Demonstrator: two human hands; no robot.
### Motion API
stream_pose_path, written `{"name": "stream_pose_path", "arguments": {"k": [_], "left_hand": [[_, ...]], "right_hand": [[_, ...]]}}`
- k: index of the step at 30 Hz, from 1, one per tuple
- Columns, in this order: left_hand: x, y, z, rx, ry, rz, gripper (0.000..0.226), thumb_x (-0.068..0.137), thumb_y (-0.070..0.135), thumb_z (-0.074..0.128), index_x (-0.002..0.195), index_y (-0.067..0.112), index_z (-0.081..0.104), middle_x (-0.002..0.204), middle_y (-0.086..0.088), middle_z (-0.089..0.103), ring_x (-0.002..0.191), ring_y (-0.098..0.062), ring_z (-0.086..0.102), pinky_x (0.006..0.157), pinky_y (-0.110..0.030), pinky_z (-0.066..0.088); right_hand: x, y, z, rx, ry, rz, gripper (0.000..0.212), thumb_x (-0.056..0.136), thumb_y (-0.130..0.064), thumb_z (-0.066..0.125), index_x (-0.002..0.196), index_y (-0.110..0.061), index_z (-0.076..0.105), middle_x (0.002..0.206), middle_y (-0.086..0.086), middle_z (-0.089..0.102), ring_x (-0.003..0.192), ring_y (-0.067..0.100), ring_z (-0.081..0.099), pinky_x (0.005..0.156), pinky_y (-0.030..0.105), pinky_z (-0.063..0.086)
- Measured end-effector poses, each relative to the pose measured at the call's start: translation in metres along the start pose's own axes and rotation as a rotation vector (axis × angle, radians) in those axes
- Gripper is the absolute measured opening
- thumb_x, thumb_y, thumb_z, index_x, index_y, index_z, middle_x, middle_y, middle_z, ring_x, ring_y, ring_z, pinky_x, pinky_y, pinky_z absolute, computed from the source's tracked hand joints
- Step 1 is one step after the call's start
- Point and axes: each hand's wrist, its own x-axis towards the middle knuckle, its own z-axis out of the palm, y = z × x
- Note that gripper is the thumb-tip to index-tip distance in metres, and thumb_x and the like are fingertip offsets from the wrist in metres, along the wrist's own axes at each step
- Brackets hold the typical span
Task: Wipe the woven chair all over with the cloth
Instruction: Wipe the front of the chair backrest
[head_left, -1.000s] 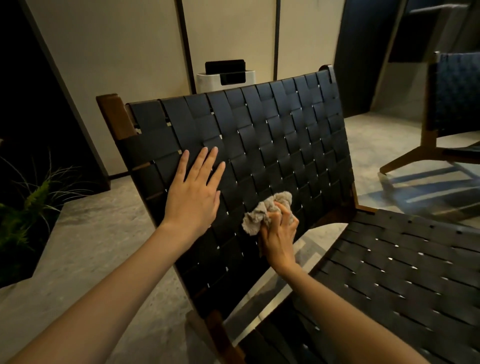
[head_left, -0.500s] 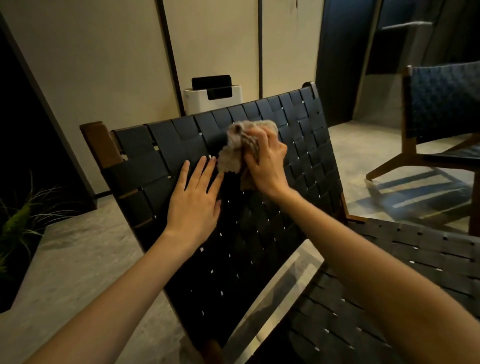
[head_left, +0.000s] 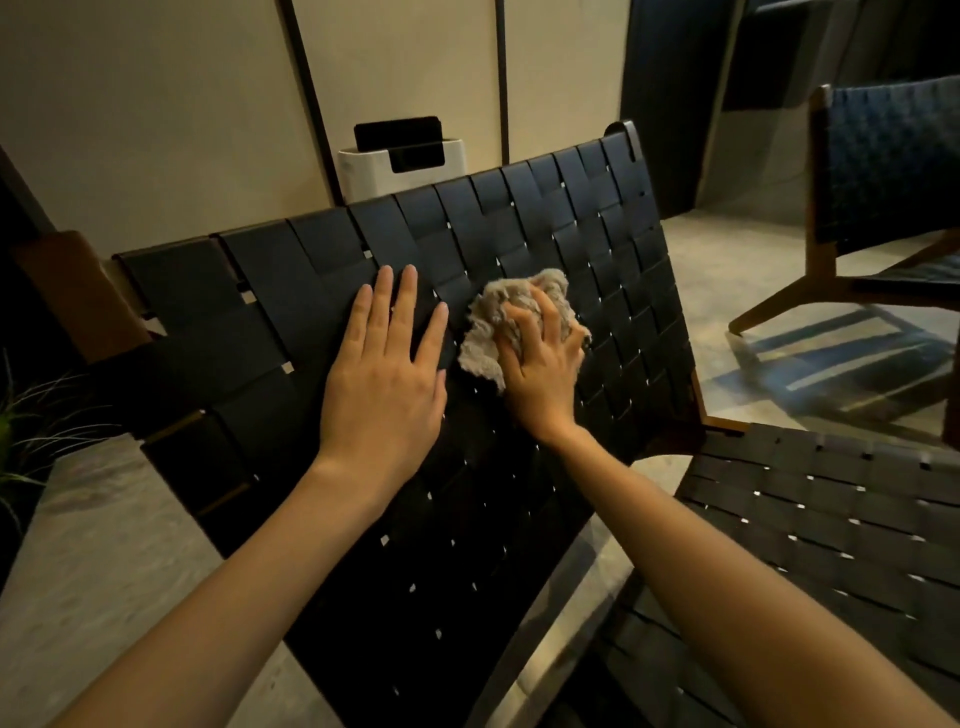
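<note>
At the bottom of the view, two bare forearms reached away from the camera over the woven chair (head_left: 467, 545), whose black strap seat (head_left: 831, 530) lay at the lower right and whose backrest (head_left: 597, 223) rose tilted across the middle. On the backrest, left of centre, the left grip (head_left: 382, 374) lay flat with its fingers straight, palm against the straps, released and holding nothing. Just beside it the right grip (head_left: 543, 374) was clenched over the cloth (head_left: 493, 312), a crumpled beige wad, and pressed it to the weave in the upper middle of the backrest. The cloth bulged out above and to the left of the curled fingers, close to the left grip; whether the two touched could not be told. A brown wooden post (head_left: 78, 296) framed the backrest's left edge. Grey stone floor (head_left: 104, 545) showed beneath the chair, with green plant blades (head_left: 15, 415) at the far left. Behind the backrest's top edge stood a white unit (head_left: 363, 171) with a dark panel, against a pale panelled wall (head_left: 156, 104). At the far right stood a second woven chair (head_left: 893, 156) on wooden legs.
</note>
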Motion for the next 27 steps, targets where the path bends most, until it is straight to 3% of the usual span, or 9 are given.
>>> {"name": "stream_pose_path", "arguments": {"k": [8,11,13,15,18,21,23,25,27], "left_hand": [[-0.005,0.022,0.011,-0.049,-0.045,0.061,0.053,0.099,0.041,0.023,0.150,0.030,0.013,0.158,-0.015,-0.008,0.145,-0.032,-0.010,0.118,-0.047,-0.005],[-0.006,0.025,0.010,-0.046,-0.053,0.061,0.053,0.098,0.040,0.021,0.150,0.030,0.014,0.157,-0.017,-0.009,0.145,-0.030,-0.012,0.118,-0.047,-0.005],[-0.005,0.026,0.009,-0.052,-0.056,0.069,0.054,0.098,0.040,0.020,0.150,0.029,0.010,0.157,-0.016,-0.012,0.145,-0.029,-0.014,0.118,-0.046,-0.006],[-0.001,0.026,0.009,-0.064,-0.057,0.071,0.056,0.098,0.041,0.021,0.150,0.026,0.007,0.157,-0.015,-0.014,0.145,-0.028,-0.016,0.117,-0.045,-0.008],[0.012,0.026,0.007,-0.111,-0.054,0.057,0.059,0.098,0.041,0.024,0.151,0.021,0.006,0.157,-0.014,-0.014,0.145,-0.027,-0.016,0.118,-0.044,-0.008],[0.029,0.023,0.007,-0.107,-0.036,0.044,0.061,0.098,0.041,0.022,0.151,0.014,0.006,0.158,-0.015,-0.011,0.145,-0.027,-0.014,0.118,-0.044,-0.006],[0.038,0.020,0.008,-0.098,-0.023,0.046,0.063,0.097,0.041,0.021,0.150,0.010,0.006,0.158,-0.015,-0.008,0.146,-0.027,-0.011,0.119,-0.044,-0.005],[0.043,0.019,0.009,-0.083,-0.014,0.055,0.065,0.097,0.042,0.021,0.150,0.008,0.005,0.158,-0.016,-0.005,0.146,-0.028,-0.009,0.119,-0.044,-0.003],[0.045,0.020,0.011,-0.051,-0.011,0.064,0.065,0.097,0.042,0.018,0.150,0.007,0.003,0.158,-0.018,-0.005,0.146,-0.029,-0.009,0.119,-0.045,-0.003]], "right_hand": [[-0.150,0.083,-0.004,0.055,-0.062,0.346,0.049,0.086,-0.054,0.034,0.129,-0.032,0.041,0.153,-0.005,0.021,0.132,0.033,0.018,0.106,0.051,0.025],[-0.163,0.081,-0.008,0.098,-0.043,0.443,0.042,0.091,-0.033,0.045,0.130,-0.019,0.045,0.151,0.004,0.026,0.133,0.034,0.023,0.102,0.029,0.016],[-0.139,0.068,-0.014,0.135,0.055,0.517,0.040,0.092,-0.014,0.051,0.131,-0.012,0.046,0.145,0.010,0.035,0.128,0.034,0.030,0.101,0.030,0.024],[-0.094,0.045,-0.026,0.210,0.147,0.409,0.040,0.089,-0.007,0.053,0.129,-0.008,0.050,0.142,0.013,0.040,0.124,0.033,0.034,0.102,0.034,0.033],[-0.006,0.004,-0.043,0.241,0.170,0.075,0.038,0.087,-0.017,0.052,0.124,-0.012,0.053,0.142,0.010,0.042,0.125,0.027,0.036,0.101,0.022,0.026],[0.078,-0.030,-0.043,0.172,0.060,-0.106,0.044,0.090,-0.026,0.053,0.134,-0.024,0.048,0.150,0.005,0.032,0.128,0.036,0.029,0.103,0.049,0.032],[0.115,-0.040,-0.032,0.123,-0.040,-0.076,0.045,0.094,-0.036,0.050,0.137,-0.037,0.042,0.157,0.000,0.020,0.137,0.043,0.014,0.109,0.064,0.015],[0.129,-0.039,-0.017,0.110,-0.050,0.006,0.043,0.096,-0.045,0.044,0.138,-0.044,0.038,0.159,-0.006,0.012,0.141,0.044,0.002,0.109,0.066,0.000],[0.121,-0.031,-0.008,0.074,0.044,-0.005,0.043,0.096,-0.044,0.044,0.138,-0.037,0.041,0.157,-0.003,0.019,0.140,0.042,0.010,0.111,0.062,0.007]]}}
